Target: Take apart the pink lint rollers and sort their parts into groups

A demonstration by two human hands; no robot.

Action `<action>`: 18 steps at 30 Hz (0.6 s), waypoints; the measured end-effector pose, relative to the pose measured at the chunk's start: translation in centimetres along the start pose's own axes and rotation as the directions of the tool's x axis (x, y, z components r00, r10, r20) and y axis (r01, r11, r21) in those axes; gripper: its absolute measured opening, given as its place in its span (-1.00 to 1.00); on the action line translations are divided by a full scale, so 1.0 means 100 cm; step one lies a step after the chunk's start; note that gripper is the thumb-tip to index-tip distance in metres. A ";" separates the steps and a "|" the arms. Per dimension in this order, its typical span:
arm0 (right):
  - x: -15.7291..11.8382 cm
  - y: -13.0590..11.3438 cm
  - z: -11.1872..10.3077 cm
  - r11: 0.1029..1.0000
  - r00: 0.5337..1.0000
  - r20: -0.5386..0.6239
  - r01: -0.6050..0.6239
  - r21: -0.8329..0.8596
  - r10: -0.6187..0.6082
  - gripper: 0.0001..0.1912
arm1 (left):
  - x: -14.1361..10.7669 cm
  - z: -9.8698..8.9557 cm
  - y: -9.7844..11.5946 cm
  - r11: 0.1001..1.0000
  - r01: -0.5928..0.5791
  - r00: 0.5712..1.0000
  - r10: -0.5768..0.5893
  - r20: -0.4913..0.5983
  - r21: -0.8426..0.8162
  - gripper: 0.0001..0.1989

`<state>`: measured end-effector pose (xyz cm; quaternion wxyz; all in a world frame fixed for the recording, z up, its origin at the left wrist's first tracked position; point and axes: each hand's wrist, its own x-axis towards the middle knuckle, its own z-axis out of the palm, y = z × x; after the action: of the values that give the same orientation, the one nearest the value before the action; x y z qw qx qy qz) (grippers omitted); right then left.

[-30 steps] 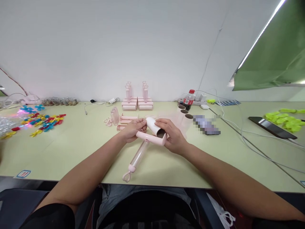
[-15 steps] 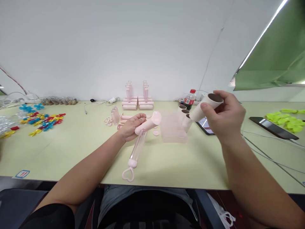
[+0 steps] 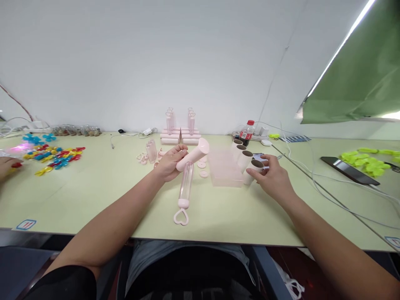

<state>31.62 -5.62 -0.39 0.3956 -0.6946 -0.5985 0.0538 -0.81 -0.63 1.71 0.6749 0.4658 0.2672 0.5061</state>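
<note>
My left hand (image 3: 171, 163) is closed around one end of a pink lint roller (image 3: 194, 155). Its clear handle (image 3: 186, 183) hangs down, ending in a heart-shaped ring (image 3: 181, 217). My right hand (image 3: 273, 177) has thumb and fingers around a white paper roll (image 3: 249, 178) with a brown core, standing on the table. It is nearest me in a slanting row with several more such rolls (image 3: 244, 161). Left of the row is a translucent pink box (image 3: 225, 168). Small pink discs (image 3: 203, 174) lie between that box and the lint roller.
Assembled pink rollers (image 3: 170, 141) stand by the wall, with clear handle parts (image 3: 151, 151) nearer. A cola bottle (image 3: 246, 132) and a phone (image 3: 350, 170) are to the right, among white cables. Coloured plastic pieces (image 3: 64, 158) lie left, where another person's hand (image 3: 8, 165) shows.
My right hand has lowered the white roll from the air to the table, at the near end of the row. The lint roller's handle hangs more upright; my left hand keeps its hold.
</note>
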 end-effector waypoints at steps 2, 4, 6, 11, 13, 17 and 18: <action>0.001 0.001 0.004 1.000 1.000 0.017 -0.015 0.010 0.015 -0.36 | -0.001 0.000 0.000 1.000 0.001 1.000 -0.001 -0.014 -0.001 -0.61; 0.002 0.003 0.007 1.000 0.999 0.023 -0.025 0.013 0.025 -0.36 | -0.001 0.000 0.001 1.000 0.009 1.000 -0.009 -0.019 0.003 -0.63; 0.001 0.006 0.007 1.000 0.999 0.024 -0.024 0.017 0.024 -0.35 | -0.002 0.001 0.002 1.000 0.011 1.000 -0.011 -0.014 0.005 -0.65; -0.020 -0.006 -0.005 0.990 0.972 -0.209 0.122 0.075 -0.104 -0.39 | -0.002 0.007 0.002 0.995 -0.087 0.992 0.091 -0.092 0.045 -0.74; -0.031 -0.026 -0.007 0.934 0.957 -0.216 0.248 0.257 -0.195 -0.49 | -0.002 0.012 0.001 0.977 -0.194 0.964 0.206 -0.168 0.084 -0.80; -0.040 -0.078 0.006 0.814 0.807 0.436 0.092 0.573 -0.398 -0.57 | -0.004 0.019 -0.001 0.873 -0.423 0.815 0.484 -0.319 0.245 -0.86; -0.038 -0.090 0.013 0.832 0.740 0.536 0.057 0.552 -0.407 -0.53 | -0.005 0.019 -0.001 0.838 -0.462 0.768 0.542 -0.340 0.292 -0.87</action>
<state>22.76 -8.55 2.75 0.3398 -0.4241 -0.7453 0.3862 0.69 -1.76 2.36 0.3948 0.4661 0.3150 0.7264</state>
